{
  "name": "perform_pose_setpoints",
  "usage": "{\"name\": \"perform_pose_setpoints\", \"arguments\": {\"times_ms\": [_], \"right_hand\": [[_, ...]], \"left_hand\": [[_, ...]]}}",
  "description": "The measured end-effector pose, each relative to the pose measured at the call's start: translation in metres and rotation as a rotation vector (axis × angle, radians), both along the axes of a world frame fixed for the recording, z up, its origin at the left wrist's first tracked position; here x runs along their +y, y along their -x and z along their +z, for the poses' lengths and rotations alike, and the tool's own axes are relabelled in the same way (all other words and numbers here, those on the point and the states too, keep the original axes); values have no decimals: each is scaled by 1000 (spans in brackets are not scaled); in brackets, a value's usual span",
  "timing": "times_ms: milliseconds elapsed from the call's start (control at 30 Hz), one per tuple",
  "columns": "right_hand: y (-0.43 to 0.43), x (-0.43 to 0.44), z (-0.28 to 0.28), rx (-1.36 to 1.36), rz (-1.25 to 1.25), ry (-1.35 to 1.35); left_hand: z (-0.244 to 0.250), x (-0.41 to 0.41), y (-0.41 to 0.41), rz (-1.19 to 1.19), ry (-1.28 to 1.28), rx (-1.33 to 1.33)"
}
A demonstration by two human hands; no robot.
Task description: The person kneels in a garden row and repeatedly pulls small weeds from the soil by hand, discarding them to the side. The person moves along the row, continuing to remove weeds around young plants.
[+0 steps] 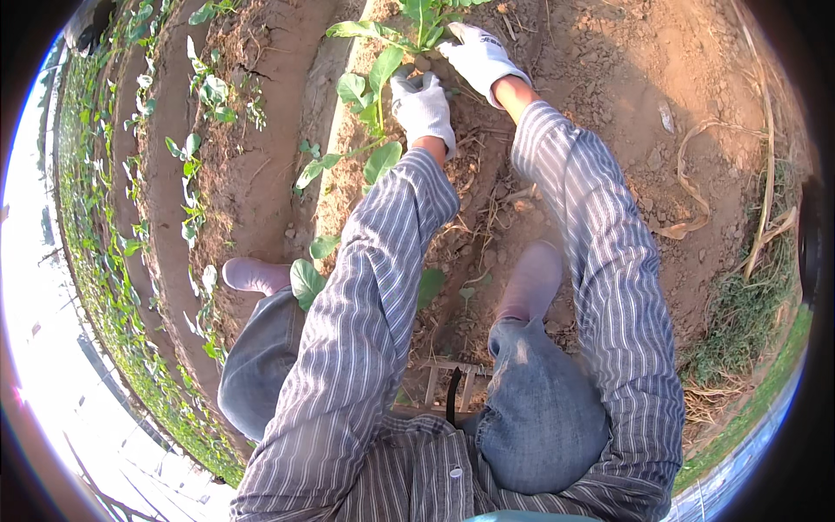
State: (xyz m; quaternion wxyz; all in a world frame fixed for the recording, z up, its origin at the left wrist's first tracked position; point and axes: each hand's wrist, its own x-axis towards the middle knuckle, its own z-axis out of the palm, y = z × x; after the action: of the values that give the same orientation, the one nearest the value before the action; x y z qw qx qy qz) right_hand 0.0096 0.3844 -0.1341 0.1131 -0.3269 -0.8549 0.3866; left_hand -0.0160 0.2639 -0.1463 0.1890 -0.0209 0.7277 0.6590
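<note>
Both hands wear white knit gloves with grey fingers. My left hand (421,107) is low over the soil at the foot of a leafy green seedling (421,32), its fingers bent beside a small clod (422,63). To its right, my right hand (479,59) reaches towards the same seedling's base from the right, its fingertips near the lowest leaves. Whether either hand grips a stem or soil does not show clearly. Another broad-leaved seedling (378,91) stands just left of my left hand.
Seedlings with broad leaves (306,284) grow along this bed between two pinkish boots (531,280). Further planted rows (212,91) run at the left. Dry curled stalks (691,189) lie on the soil at the right, near a grassy patch (743,320). A slatted frame (450,385) is beneath the person.
</note>
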Motion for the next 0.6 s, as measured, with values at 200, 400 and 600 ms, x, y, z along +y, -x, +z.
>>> {"name": "perform_pose_setpoints", "arguments": {"times_ms": [200,400,600], "right_hand": [[6,5,-18,0,-50,266],[0,-1,-7,-2,6,265],[-9,-3,-7,107,105,126]], "left_hand": [[-1,-3,-1,-24,-137,-32],[8,-5,0,-23,-145,-77],[7,-4,-1,-69,-102,-54]]}}
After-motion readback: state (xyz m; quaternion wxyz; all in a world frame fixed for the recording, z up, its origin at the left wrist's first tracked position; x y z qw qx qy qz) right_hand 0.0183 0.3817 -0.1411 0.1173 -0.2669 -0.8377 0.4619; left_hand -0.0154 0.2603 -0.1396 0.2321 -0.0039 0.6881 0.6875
